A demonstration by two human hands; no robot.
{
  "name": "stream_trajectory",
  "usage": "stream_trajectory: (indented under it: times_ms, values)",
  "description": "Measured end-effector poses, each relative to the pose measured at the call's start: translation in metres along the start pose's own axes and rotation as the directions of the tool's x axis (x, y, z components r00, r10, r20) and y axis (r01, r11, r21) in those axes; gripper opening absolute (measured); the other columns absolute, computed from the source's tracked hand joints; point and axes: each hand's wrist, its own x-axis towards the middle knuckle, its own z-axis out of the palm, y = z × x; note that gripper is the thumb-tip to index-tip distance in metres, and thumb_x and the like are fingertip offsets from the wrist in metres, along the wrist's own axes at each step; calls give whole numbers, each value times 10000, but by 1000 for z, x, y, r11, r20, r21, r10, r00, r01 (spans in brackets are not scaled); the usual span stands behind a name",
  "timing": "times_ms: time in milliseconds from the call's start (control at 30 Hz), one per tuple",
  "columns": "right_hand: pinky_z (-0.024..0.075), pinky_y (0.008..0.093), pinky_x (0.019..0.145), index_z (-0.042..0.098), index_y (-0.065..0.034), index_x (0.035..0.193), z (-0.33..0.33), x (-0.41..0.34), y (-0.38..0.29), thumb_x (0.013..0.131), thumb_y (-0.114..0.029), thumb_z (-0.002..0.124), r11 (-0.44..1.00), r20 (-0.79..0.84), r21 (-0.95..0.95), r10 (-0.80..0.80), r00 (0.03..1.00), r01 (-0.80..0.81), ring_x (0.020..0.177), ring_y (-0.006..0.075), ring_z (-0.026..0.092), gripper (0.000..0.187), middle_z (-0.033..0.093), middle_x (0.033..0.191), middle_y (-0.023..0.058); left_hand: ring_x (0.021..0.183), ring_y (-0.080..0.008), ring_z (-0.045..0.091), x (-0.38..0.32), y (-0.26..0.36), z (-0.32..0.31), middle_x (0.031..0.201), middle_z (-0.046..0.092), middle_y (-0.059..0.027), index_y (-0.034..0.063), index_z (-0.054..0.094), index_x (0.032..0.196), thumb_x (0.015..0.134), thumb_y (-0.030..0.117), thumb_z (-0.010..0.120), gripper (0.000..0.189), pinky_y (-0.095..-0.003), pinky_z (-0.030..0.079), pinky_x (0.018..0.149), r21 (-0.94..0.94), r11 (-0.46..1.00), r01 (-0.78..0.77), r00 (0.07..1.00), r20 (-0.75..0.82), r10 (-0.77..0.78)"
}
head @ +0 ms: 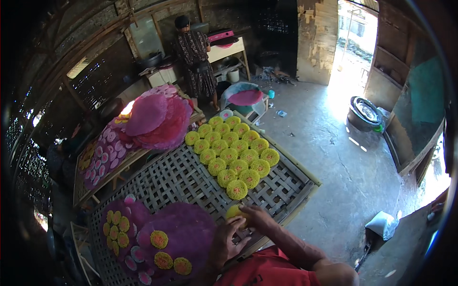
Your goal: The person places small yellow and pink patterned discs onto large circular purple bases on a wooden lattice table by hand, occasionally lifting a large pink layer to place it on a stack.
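Note:
My right hand (256, 217) grips a plain yellow round piece (233, 211) over the near edge of a woven bamboo rack (171, 182). From below, my left hand (229, 240) holds the lower edge of the same piece, its lower fingers spread. Just beyond lie rows of yellow lacy discs (229, 156) with orange-pink centres, set close together on the rack. To the left of my left hand, a large purple round sheet (182, 225) carries a few yellow discs with orange centres (163, 260). Another purple sheet (137, 211) beside it bears more yellow discs and small pink-and-white ones.
A second rack (121, 168) on the left holds stacked pink and purple round sheets (148, 114). Behind it a person (195, 60) stands at a counter. A lined tub with pink contents (245, 98) stands past the discs. Black basins (363, 112) and a white sack (382, 224) sit on the concrete floor.

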Motion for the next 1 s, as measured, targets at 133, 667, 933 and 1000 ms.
stream_trajectory:
  times_ms: [133,667,933,1000]
  values:
    - [530,305,695,595,35,1115,-54,27,-35,865,-215,625,872,-181,-281,-457,871,400,800,196,652,355,666,923,137,1118,-317,570,-2,-15,4,1202,598,-143,31,599,1177,715,105,782,503,-394,450,964,23,997,79,992,-102,-76]
    - [474,454,835,583,-81,1161,-127,78,-63,798,-220,693,244,-225,-969,-935,273,38,1000,376,578,404,595,1062,167,1128,-309,569,-107,-95,-68,1172,616,-148,-1,615,1141,698,24,754,466,-396,433,991,11,776,631,641,-571,-513]
    - [424,463,932,588,-63,1152,-60,29,-34,770,-147,720,139,-130,-990,-947,292,11,1092,361,532,413,580,1155,150,1059,-376,570,-157,-134,-126,1169,595,-186,1,587,1173,708,113,763,510,-447,469,909,249,556,793,512,-767,-388]
    - [425,458,928,591,-60,1138,-27,16,-20,762,-128,720,118,-76,-990,-913,400,82,1096,358,533,403,582,1153,148,1032,-369,560,-162,-143,-137,1116,593,-181,9,588,1158,723,172,753,493,-453,465,877,422,519,743,626,-712,-318]
